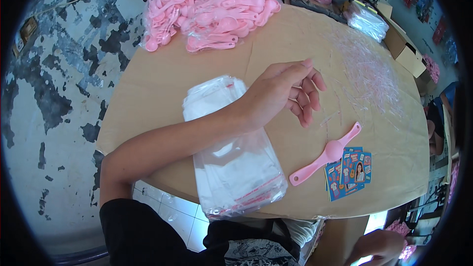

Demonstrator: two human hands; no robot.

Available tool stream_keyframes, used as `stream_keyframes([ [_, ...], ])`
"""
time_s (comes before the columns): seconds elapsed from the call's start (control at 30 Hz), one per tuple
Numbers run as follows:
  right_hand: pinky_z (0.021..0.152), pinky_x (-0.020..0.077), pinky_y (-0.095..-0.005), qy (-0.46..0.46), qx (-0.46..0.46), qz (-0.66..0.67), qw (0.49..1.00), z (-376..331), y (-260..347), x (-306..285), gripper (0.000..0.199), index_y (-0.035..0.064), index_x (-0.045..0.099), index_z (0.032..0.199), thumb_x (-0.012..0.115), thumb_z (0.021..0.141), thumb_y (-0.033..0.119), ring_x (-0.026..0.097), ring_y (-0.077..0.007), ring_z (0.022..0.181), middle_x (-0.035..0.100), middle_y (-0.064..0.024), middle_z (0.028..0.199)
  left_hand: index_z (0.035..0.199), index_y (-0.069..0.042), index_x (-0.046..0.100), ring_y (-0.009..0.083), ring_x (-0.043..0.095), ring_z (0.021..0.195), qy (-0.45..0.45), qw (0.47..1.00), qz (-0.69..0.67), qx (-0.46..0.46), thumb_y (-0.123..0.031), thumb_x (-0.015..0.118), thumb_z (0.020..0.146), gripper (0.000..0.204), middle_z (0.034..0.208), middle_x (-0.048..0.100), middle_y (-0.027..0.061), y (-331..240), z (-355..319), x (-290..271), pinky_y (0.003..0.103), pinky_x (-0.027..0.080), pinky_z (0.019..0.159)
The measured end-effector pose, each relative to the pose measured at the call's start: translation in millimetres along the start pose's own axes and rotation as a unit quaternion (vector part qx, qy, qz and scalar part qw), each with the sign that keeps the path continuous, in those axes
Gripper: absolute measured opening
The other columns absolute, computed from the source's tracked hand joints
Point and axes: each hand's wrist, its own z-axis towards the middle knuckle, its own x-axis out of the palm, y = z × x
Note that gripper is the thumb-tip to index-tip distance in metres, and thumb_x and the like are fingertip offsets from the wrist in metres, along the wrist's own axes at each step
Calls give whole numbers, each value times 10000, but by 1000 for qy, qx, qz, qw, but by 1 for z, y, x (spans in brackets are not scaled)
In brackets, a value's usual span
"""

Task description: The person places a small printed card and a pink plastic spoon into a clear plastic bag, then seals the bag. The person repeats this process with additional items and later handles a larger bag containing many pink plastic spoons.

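Hands: left hand (288,88) being held half-curled, nothing seen gripped; right hand (379,246) being blurred, grip untellable | long pink plastic double-ended spoon (327,156) being seen unbagged, overlapping blue printed cards (349,173); work being judged early | flat clear plastic bags (239,177) being stacked leftward, seemingly unfilled

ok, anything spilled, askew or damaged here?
Thin loose strips lie scattered over the right of the table, like a spill. Printed cards overlap unevenly, not squared up. The wall at left has dark patches, apparently peeling paint.
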Motion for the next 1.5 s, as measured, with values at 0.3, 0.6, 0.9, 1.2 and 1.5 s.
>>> stream_keyframes([
  [0.3,643,537,-358,-116,-93,-101,984,183,49,-24,367,75,712,856,630,907,429,653,-283,629,655,-72,678,930,-28,570,210,637,606,-36,998,-40,38,-466,350,1045,503,737,611,90,0,-5,8,331,532,585],
  [0.6,612,538,-411,42,-52,-112,991,223,53,-37,607,64,670,704,507,935,601,662,-288,586,640,-82,584,917,-41,548,176,586,643,-46,997,11,62,-468,309,1054,509,719,576,74,-3,-8,9,312,484,655],
  [0.9,610,524,-417,7,-96,49,994,224,23,-23,431,57,629,747,455,1019,343,652,-289,570,626,-79,574,918,-30,560,188,610,662,-72,996,-44,25,-480,301,1057,538,729,592,82,-11,-1,5,318,508,632],
  [1.2,623,535,-409,12,-79,23,996,214,23,-22,432,60,635,812,416,1035,359,669,-256,580,651,-67,613,911,-11,551,203,613,645,-31,999,26,33,-445,266,1070,544,748,598,107,-5,-1,6,328,517,648],
  [1.5,676,529,-423,80,-59,85,991,220,20,-33,430,44,610,817,375,1034,331,676,-281,623,660,-98,624,903,-12,556,195,609,641,-12,997,9,78,-459,278,1066,551,740,595,106,-23,-2,1,328,516,637],
])
